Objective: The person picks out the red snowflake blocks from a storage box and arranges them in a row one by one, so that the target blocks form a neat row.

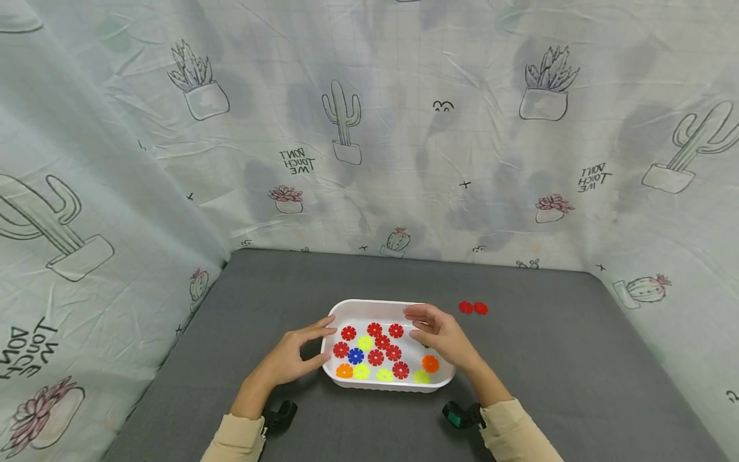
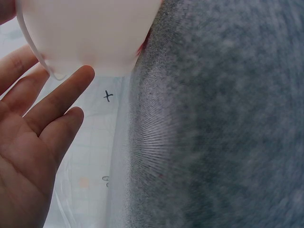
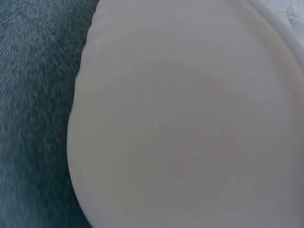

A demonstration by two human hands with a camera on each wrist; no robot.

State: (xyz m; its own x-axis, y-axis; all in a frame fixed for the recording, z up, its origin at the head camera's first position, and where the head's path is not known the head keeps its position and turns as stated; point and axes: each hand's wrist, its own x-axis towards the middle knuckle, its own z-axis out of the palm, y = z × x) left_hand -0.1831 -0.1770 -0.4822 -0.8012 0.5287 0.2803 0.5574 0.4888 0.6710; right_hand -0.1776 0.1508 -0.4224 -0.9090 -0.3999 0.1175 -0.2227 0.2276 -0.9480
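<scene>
A white plastic tray (image 1: 369,385) holds red, yellow, orange and blue notched discs, such as a blue disc (image 1: 355,356) and an orange disc (image 1: 430,364). My left hand (image 1: 291,356) is at the tray's left end, thumb and fingers spread along the rim. In the left wrist view the white tray wall (image 2: 90,33) stands beside the fingertips, some of them behind its rim. Over the tray's right end reaches my right hand (image 1: 447,337), its thumb and fingers apart and nothing visible between them. The right wrist view is filled by the tray's outer wall (image 3: 185,123).
Two red discs (image 1: 473,308) lie side by side on the grey table (image 1: 537,359), beyond the tray to the right. A pale curtain (image 1: 404,141) with cactus drawings hangs behind the table and along its sides. Black wrist cameras (image 1: 281,417) sit on both wrists.
</scene>
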